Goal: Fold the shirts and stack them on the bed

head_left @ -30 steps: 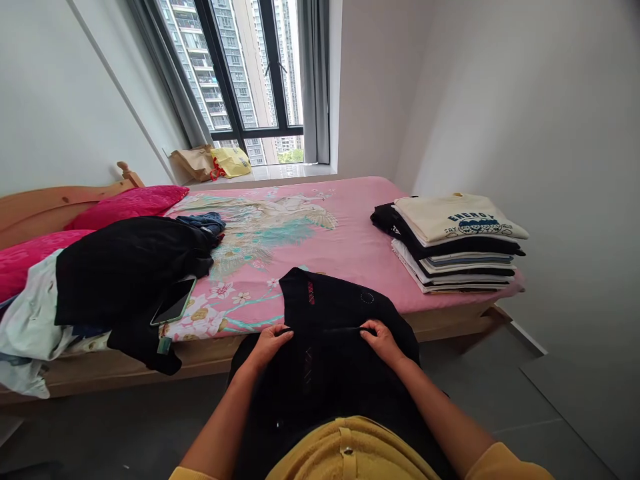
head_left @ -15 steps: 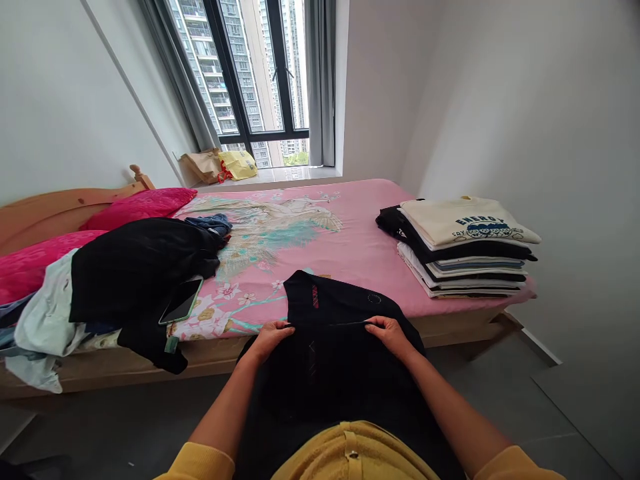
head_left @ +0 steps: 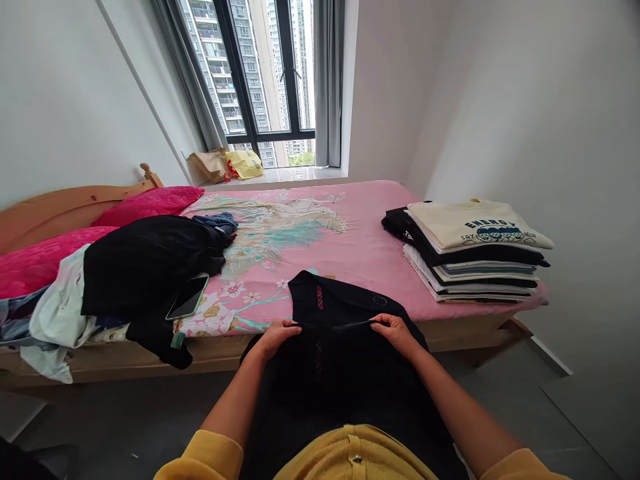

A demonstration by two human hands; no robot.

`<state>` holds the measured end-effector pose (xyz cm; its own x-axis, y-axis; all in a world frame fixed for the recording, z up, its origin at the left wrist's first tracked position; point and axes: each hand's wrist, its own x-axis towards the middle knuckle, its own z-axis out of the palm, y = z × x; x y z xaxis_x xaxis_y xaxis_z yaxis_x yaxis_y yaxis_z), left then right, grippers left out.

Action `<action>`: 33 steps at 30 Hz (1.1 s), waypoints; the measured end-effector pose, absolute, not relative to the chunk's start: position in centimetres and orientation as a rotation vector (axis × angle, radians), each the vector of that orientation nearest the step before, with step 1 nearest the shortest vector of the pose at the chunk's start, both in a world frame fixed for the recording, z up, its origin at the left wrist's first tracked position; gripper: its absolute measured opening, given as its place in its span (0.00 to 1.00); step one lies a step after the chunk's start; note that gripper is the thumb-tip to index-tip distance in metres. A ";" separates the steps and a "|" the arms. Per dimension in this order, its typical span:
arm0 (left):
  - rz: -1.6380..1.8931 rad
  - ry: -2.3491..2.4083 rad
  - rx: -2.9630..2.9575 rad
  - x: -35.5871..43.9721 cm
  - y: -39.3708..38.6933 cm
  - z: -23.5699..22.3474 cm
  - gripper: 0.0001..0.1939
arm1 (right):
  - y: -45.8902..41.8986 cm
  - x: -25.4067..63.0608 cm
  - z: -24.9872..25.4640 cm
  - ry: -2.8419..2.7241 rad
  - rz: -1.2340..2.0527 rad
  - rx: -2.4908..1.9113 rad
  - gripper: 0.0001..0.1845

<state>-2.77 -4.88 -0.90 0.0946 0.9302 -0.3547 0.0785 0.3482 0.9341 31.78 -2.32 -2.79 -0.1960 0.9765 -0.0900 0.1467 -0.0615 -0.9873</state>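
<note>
A black garment (head_left: 345,299) with a red patterned strip and a small round emblem lies partly on the bed's near edge. The rest of it hangs down in front of my body. My left hand (head_left: 278,335) pinches its fabric at the left, by the bed edge. On the right, my right hand (head_left: 393,332) pinches the same garment, thumb against fingers. Between both hands the cloth is drawn into a nearly straight fold. Its lower end is hidden by my yellow top (head_left: 356,457).
On the bed's right stands a stack of folded clothes (head_left: 475,257), a cream top uppermost. A heap of loose clothes (head_left: 145,267) lies at the left with a phone (head_left: 188,297) at its edge. Pink pillows (head_left: 150,205) lie by the wooden headboard (head_left: 65,210). Bags (head_left: 244,164) sit on the windowsill.
The whole view has shifted slightly, so the room appears a little further right. Both hands keep their pinch on the black garment, and the fold between them looks slightly looser.
</note>
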 end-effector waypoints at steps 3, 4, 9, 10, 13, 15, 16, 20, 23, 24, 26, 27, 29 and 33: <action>0.864 1.336 1.030 -2.5 -4.9 -0.9 0.17 | -2.2 31.9 -2.7 -1.429 1.334 -1.274 0.17; 0.880 1.340 1.033 -2.4 -4.9 -0.7 0.16 | -2.1 31.9 -2.7 -1.429 1.330 -1.272 0.18; 0.946 1.335 1.064 -2.4 -5.4 1.8 0.15 | -2.1 32.0 -1.4 -1.439 1.283 -1.225 0.18; 0.963 1.330 1.082 -2.5 -5.6 2.6 0.16 | -2.2 32.0 -0.9 -1.451 1.259 -1.206 0.18; 0.985 1.328 1.249 -3.1 -6.4 5.2 0.24 | -2.8 32.3 1.3 -1.556 1.161 -1.195 0.21; 0.932 1.377 1.440 -3.5 -7.1 6.9 0.26 | -3.5 32.5 3.2 -1.717 1.093 -1.199 0.23; 0.893 1.422 1.550 -3.6 -7.5 7.7 0.25 | -3.9 32.6 4.2 -1.821 1.050 -1.194 0.21; 0.815 1.593 1.944 -3.6 -9.3 11.3 0.09 | -5.9 33.1 9.4 -2.163 0.773 -1.178 0.09; 0.896 1.535 2.040 -3.3 -10.4 14.1 0.07 | -7.4 33.8 14.1 -2.229 0.542 -1.173 0.10; 0.926 1.484 2.018 -3.3 -10.6 14.9 0.08 | -7.5 34.1 15.5 -2.227 0.481 -1.182 0.10; 0.932 1.400 1.918 -3.3 -10.4 16.0 0.10 | -7.1 34.4 18.0 -2.244 0.395 -1.239 0.10; 0.916 1.381 1.868 -3.3 -9.9 16.3 0.11 | -6.3 34.3 18.9 -2.279 0.375 -1.277 0.09; 0.898 1.401 1.806 -3.4 -8.4 16.6 0.12 | -3.8 33.8 20.0 -2.376 0.425 -1.362 0.07; 1.141 1.554 1.815 -3.0 -4.9 17.9 0.11 | 2.9 31.5 21.7 -2.325 0.593 -1.438 0.10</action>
<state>-2.99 -4.94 17.95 0.0031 0.9607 0.2775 0.5521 -0.2330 0.8005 31.54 2.87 21.70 -0.4283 0.9010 0.0693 0.7577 0.3999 -0.5156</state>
